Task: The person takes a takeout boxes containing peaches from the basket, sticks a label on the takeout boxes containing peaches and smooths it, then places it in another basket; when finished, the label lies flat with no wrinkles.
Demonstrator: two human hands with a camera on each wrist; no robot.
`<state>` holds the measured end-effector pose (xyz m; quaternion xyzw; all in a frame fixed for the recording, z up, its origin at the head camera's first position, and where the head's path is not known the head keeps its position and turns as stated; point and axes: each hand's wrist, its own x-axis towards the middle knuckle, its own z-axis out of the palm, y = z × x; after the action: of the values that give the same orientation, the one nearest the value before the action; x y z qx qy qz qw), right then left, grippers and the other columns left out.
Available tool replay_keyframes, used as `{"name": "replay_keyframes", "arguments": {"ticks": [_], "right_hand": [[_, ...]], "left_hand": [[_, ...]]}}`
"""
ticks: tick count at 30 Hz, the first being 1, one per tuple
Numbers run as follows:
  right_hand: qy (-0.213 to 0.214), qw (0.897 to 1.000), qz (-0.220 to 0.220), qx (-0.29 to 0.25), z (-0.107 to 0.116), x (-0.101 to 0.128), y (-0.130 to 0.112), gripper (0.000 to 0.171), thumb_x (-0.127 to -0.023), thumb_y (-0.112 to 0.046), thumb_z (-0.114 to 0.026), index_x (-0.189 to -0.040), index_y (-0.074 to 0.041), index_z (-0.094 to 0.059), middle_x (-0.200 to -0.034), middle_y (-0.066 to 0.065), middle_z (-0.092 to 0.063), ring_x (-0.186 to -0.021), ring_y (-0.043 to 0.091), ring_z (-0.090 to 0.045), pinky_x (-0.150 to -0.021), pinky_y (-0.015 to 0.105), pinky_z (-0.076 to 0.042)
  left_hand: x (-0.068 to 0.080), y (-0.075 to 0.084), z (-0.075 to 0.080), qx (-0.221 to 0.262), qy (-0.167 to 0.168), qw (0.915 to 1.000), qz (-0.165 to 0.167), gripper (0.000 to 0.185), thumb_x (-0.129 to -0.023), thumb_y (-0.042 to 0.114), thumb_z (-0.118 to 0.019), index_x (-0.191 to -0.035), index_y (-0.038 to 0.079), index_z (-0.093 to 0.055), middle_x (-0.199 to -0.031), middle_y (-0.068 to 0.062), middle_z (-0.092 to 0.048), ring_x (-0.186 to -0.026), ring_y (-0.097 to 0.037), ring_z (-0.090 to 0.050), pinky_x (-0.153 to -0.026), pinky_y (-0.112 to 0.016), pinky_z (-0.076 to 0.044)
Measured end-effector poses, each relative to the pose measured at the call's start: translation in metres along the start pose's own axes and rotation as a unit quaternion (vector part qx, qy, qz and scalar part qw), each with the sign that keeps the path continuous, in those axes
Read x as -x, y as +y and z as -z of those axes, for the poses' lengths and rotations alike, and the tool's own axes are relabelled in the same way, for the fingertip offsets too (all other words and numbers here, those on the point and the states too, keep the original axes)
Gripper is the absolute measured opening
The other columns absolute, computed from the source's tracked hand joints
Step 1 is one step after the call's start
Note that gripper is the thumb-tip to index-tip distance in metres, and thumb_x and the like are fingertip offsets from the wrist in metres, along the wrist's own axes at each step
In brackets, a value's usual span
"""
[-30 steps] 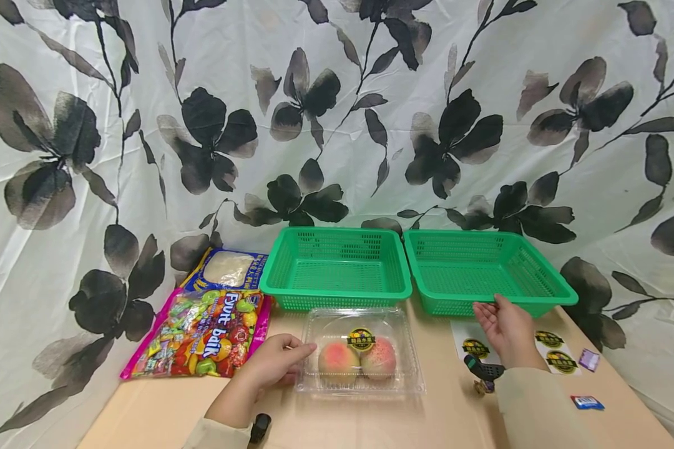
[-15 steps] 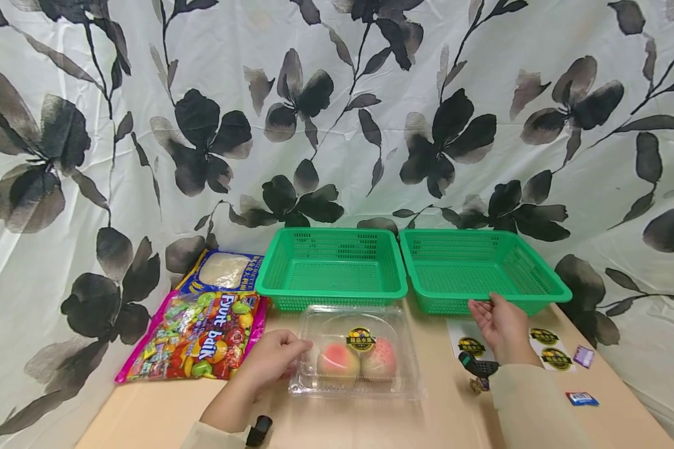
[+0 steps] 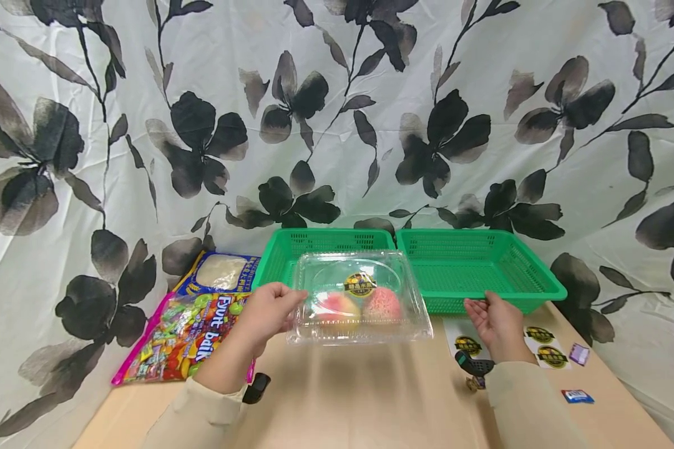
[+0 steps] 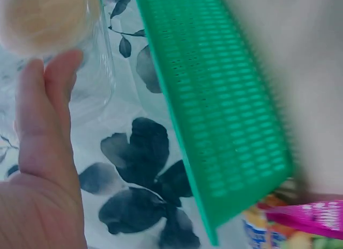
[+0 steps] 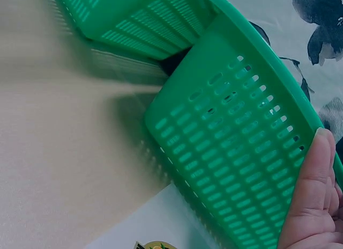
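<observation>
A clear plastic clamshell box (image 3: 362,268) with two pink-yellow peaches (image 3: 382,305) inside hangs above the table. My left hand (image 3: 269,315) pinches its left edge between thumb and fingers. The box carries a black-and-gold label and overlaps the front of the left green basket (image 3: 269,262). Seen from the left wrist, the box's underside (image 4: 91,93) shows beyond my fingertips. At the front of the right green basket (image 3: 483,274), my right hand (image 3: 502,327) has its fingers loosely bent. In the right wrist view its thumb (image 5: 316,168) lies near that basket's rim.
A colourful candy bag (image 3: 174,340) and a blue noodle packet (image 3: 219,271) lie at the left. Round-label sticker sheets (image 3: 546,346), a purple wrapped sweet (image 3: 578,353) and a blue-red packet (image 3: 577,396) are at the right. A floral curtain (image 3: 337,125) hangs behind.
My left hand has lifted the box of peaches off the table and moved it up and forward, towards the left basket. My right hand has stayed by the right basket.
</observation>
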<state>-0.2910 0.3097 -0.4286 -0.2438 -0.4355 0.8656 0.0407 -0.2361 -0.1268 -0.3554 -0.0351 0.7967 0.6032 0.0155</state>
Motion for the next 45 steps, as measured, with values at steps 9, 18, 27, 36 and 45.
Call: {"name": "replay_keyframes", "arguments": {"ticks": [9,18,27,36,45], "right_hand": [[0.010,1.000,0.001,0.005,0.000,0.000,0.000,0.025,-0.108,-0.030,-0.047,-0.118,-0.007,-0.046,-0.083,0.006,-0.066,-0.078,0.014,-0.073,-0.083,0.024,-0.061],[0.015,1.000,-0.003,0.017,0.001,0.001,0.002,0.026,-0.109,-0.031,-0.047,-0.117,-0.007,-0.046,-0.084,0.005,-0.066,-0.081,0.013,-0.073,-0.084,0.023,-0.060],[0.011,1.000,-0.001,0.016,0.002,0.002,0.003,0.024,-0.109,-0.029,-0.046,-0.119,-0.008,-0.046,-0.086,0.005,-0.067,-0.085,0.013,-0.074,-0.087,0.024,-0.060],[0.010,1.000,-0.002,0.015,-0.001,0.001,0.003,0.025,-0.109,-0.031,-0.046,-0.122,-0.009,-0.046,-0.086,0.005,-0.068,-0.084,0.013,-0.074,-0.088,0.025,-0.059],[0.014,1.000,-0.001,0.018,-0.001,0.004,0.004,0.024,-0.110,-0.030,-0.045,-0.122,-0.009,-0.046,-0.088,0.006,-0.069,-0.088,0.014,-0.075,-0.088,0.025,-0.059]], "left_hand": [[-0.047,0.033,-0.037,-0.037,0.021,0.9989,-0.018,0.042,-0.092,0.046,-0.072,-0.077,0.011,-0.056,-0.084,-0.007,-0.064,-0.074,-0.020,-0.071,-0.068,-0.031,-0.058],[-0.092,0.055,-0.092,-0.102,0.037,0.9936,-0.030,0.052,-0.087,0.053,-0.068,-0.056,0.017,-0.045,-0.053,0.001,-0.054,-0.060,-0.018,-0.066,-0.055,-0.034,-0.043],[-0.115,0.070,-0.132,-0.196,0.048,0.9784,-0.047,0.054,-0.086,0.058,-0.061,-0.052,0.020,-0.044,-0.051,0.004,-0.044,-0.053,-0.019,-0.045,-0.049,-0.033,-0.037],[-0.122,0.087,-0.169,-0.223,0.062,0.9707,-0.065,0.048,-0.086,0.060,-0.066,-0.085,0.012,-0.064,-0.093,-0.005,-0.068,-0.082,-0.022,-0.063,-0.067,-0.034,-0.052],[-0.124,0.090,-0.203,-0.243,0.059,0.9659,-0.065,0.056,-0.088,0.062,-0.067,-0.095,0.006,-0.073,-0.102,-0.009,-0.075,-0.086,-0.023,-0.068,-0.069,-0.035,-0.057]]}}
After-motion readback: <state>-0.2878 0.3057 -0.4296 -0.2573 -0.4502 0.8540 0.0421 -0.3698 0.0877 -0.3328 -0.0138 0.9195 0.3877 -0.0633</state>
